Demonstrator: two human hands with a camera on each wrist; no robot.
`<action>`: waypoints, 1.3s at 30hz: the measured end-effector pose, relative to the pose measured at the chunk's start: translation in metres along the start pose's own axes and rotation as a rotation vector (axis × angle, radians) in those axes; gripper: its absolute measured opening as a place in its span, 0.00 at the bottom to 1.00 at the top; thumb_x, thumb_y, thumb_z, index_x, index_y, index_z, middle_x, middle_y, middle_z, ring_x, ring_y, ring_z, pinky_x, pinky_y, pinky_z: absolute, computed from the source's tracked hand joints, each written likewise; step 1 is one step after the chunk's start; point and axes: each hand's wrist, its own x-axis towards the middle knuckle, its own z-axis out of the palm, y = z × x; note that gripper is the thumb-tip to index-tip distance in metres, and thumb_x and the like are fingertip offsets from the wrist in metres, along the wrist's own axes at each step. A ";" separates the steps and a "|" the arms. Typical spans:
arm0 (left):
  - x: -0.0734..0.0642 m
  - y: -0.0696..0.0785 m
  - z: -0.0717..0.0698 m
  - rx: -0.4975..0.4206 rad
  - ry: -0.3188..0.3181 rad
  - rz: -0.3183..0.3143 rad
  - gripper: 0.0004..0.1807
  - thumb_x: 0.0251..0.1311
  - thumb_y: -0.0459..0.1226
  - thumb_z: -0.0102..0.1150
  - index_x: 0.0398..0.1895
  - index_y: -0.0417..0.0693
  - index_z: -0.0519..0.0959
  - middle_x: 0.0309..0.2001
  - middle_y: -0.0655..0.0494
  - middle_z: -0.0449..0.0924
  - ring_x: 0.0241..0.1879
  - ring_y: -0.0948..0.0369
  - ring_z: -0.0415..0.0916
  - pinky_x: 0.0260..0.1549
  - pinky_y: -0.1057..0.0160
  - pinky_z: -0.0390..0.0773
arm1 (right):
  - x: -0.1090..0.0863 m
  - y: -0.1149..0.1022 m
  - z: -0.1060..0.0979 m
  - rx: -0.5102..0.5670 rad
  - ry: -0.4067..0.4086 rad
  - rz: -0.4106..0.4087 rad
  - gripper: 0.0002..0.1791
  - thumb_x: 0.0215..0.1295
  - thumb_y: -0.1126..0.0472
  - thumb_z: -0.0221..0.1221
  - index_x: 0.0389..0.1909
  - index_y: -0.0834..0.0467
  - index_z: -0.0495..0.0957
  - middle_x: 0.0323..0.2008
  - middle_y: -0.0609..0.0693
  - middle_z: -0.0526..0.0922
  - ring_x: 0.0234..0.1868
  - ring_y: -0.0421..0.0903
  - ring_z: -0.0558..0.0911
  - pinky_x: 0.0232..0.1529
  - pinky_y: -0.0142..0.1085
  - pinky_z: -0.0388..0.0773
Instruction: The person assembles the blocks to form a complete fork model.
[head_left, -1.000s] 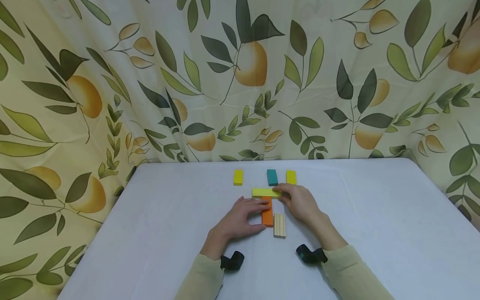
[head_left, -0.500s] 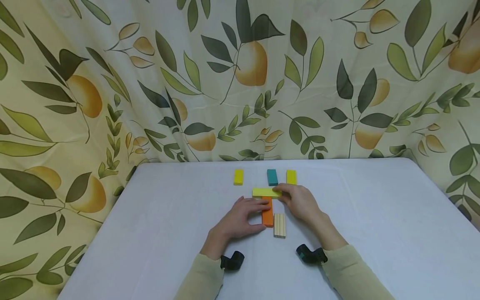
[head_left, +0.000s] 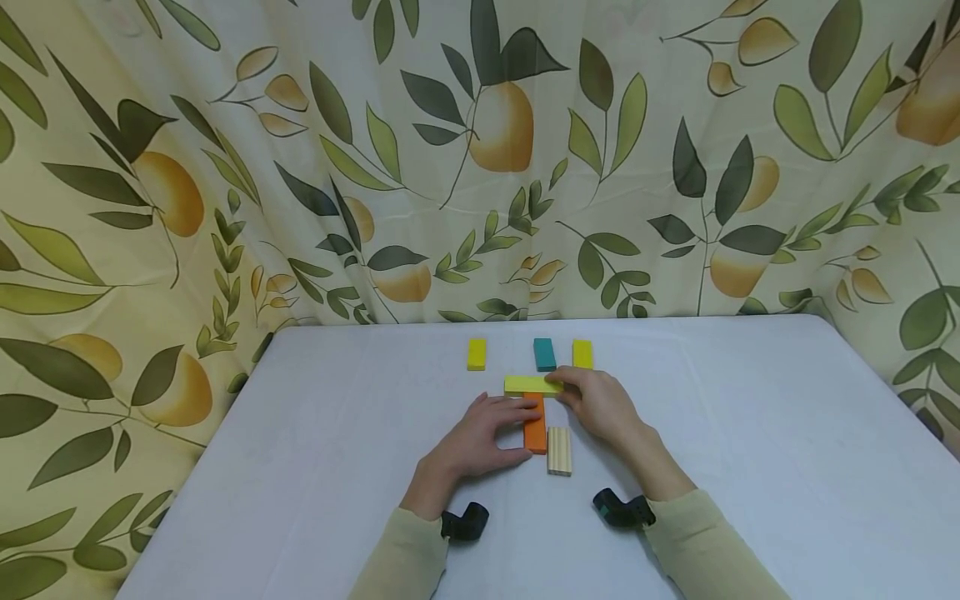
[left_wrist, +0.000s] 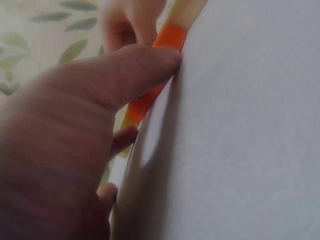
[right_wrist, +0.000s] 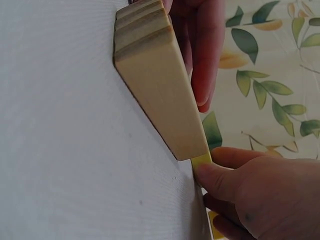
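Note:
In the head view my left hand point(head_left: 476, 433) holds an orange block point(head_left: 536, 437), its thumb at the near end and fingers over the far part. My right hand point(head_left: 603, 407) pinches the right end of a long yellow-green block point(head_left: 525, 385), which lies crosswise at the orange block's far end. Together they form a T. A plain wooden block point(head_left: 558, 452) with striped grain lies just right of the orange one; it looms large in the right wrist view. The left wrist view shows the left thumb point(left_wrist: 150, 67) against the orange block's side.
Beyond the hands, a yellow block point(head_left: 476, 355), a teal block point(head_left: 544, 355) and another yellow block point(head_left: 582, 353) lie spaced in a row. All rest on a white-covered table point(head_left: 300, 467). A leaf-and-fruit patterned curtain point(head_left: 480, 250) hangs behind the far edge.

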 end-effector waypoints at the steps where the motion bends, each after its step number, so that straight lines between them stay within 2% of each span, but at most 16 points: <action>1: 0.000 0.000 0.000 0.002 0.000 -0.001 0.29 0.64 0.46 0.68 0.69 0.61 0.76 0.70 0.70 0.69 0.72 0.62 0.60 0.74 0.44 0.45 | 0.000 0.000 0.000 -0.001 0.001 -0.001 0.18 0.66 0.67 0.66 0.56 0.57 0.84 0.57 0.57 0.83 0.60 0.61 0.78 0.63 0.60 0.69; 14: 0.001 -0.002 0.001 -0.009 -0.013 -0.024 0.29 0.63 0.47 0.68 0.69 0.62 0.76 0.70 0.71 0.68 0.72 0.62 0.59 0.74 0.44 0.43 | 0.001 0.001 -0.001 -0.005 0.003 -0.018 0.17 0.65 0.68 0.66 0.54 0.56 0.85 0.54 0.56 0.84 0.58 0.60 0.79 0.62 0.60 0.71; 27: 0.001 -0.001 0.001 -0.002 -0.003 -0.010 0.29 0.63 0.46 0.69 0.69 0.61 0.76 0.70 0.70 0.69 0.72 0.62 0.60 0.74 0.45 0.44 | 0.000 0.001 -0.002 -0.010 0.011 -0.036 0.17 0.65 0.68 0.66 0.54 0.57 0.85 0.54 0.56 0.84 0.58 0.61 0.79 0.61 0.60 0.71; 39: 0.000 -0.002 0.001 -0.008 0.001 -0.014 0.30 0.63 0.47 0.69 0.69 0.62 0.76 0.70 0.71 0.68 0.72 0.64 0.59 0.74 0.45 0.44 | -0.001 0.001 -0.004 0.006 -0.016 -0.034 0.17 0.66 0.67 0.65 0.56 0.57 0.84 0.56 0.56 0.84 0.60 0.60 0.78 0.63 0.59 0.70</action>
